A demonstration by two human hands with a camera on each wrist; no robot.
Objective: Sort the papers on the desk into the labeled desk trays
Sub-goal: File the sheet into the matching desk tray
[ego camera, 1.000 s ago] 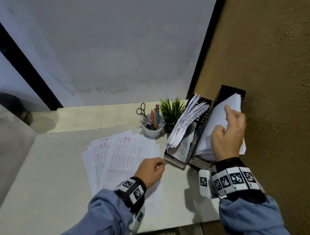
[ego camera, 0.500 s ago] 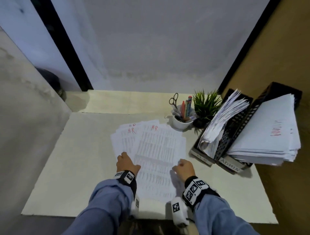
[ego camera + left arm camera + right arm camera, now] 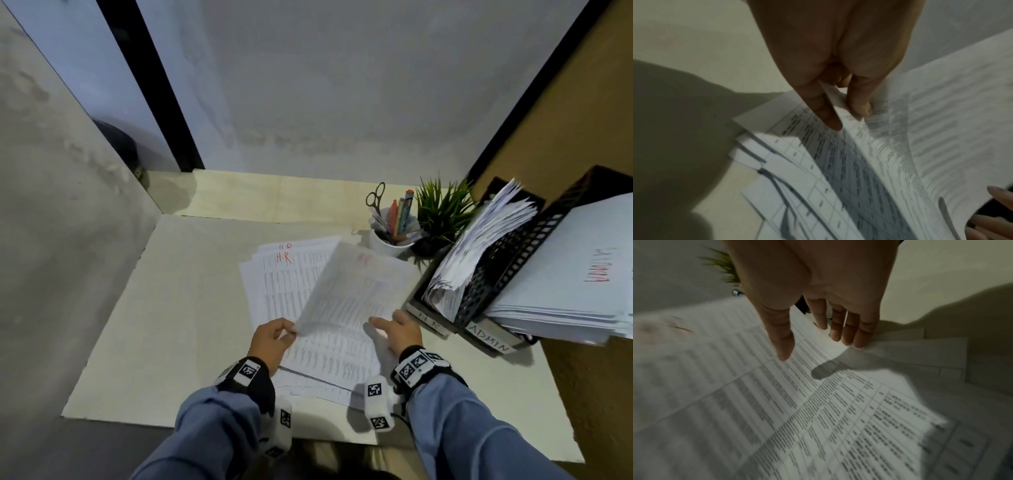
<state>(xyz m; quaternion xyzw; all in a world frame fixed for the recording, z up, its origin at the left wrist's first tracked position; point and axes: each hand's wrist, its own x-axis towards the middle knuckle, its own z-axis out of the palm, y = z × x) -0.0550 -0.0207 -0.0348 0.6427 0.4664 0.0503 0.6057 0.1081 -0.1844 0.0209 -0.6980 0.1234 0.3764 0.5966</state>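
A fanned pile of printed sheets [image 3: 291,287] marked "H.R" in red lies on the desk's middle. My left hand [image 3: 274,337] pinches the near left corner of the top sheet [image 3: 356,287] and holds that edge up off the pile; the pinch shows in the left wrist view [image 3: 851,112]. My right hand [image 3: 394,329] rests with straight fingers [image 3: 844,335] on the pile's near right side. Two black mesh trays stand at the right: the H.R tray [image 3: 428,320] and the ADMIN tray [image 3: 489,337], each holding a stack of papers.
A white cup [image 3: 387,241] with scissors and pens and a small green plant [image 3: 442,212] stand behind the pile, left of the trays. A brown wall [image 3: 565,137] rises at the right. The desk's near edge [image 3: 205,419] is close to my arms.
My right hand left the ADMIN tray's stack and came down beside the pile. My left hand has pinched the top sheet's corner and lifted that edge.
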